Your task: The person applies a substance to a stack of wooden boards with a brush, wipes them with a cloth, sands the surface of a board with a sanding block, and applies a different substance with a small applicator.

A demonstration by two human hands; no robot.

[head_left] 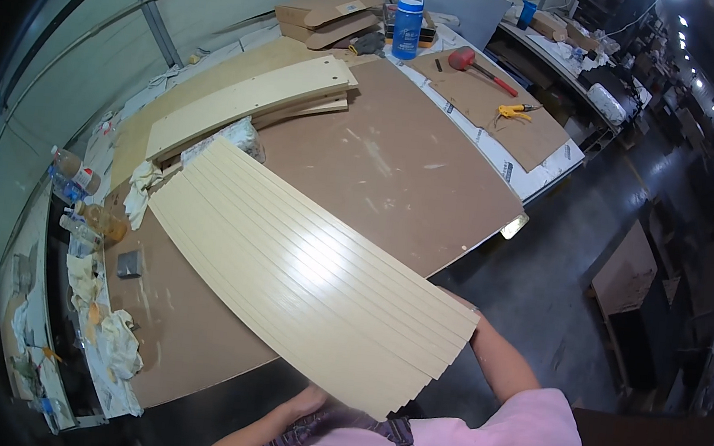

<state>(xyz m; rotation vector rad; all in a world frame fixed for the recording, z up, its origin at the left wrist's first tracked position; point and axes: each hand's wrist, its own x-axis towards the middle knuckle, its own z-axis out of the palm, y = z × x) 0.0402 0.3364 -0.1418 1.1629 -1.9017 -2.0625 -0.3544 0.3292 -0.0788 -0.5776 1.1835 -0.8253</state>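
Observation:
A fanned stack of cream boards (309,262) stretches from the middle of the workbench past its near edge, up against my body. My left hand (312,399) grips the near left edge of the stack from below, its fingers hidden underneath. On the far right edge, my right hand (459,300) holds the boards; only a sliver of it shows and the fingers are covered. The far end of the boards lies by a white, wrapped bundle (244,137) and a pale rag (142,187). Behind them rests another pile of cream boards with holes (257,95).
On the brown-covered workbench (414,177) a small grey block (130,264) lies left. Bottles (100,220) and crumpled rags (120,344) line the left edge. A blue bottle (407,28), cardboard box (326,19), red mallet (463,58) and yellow air gun (512,111) are at the back.

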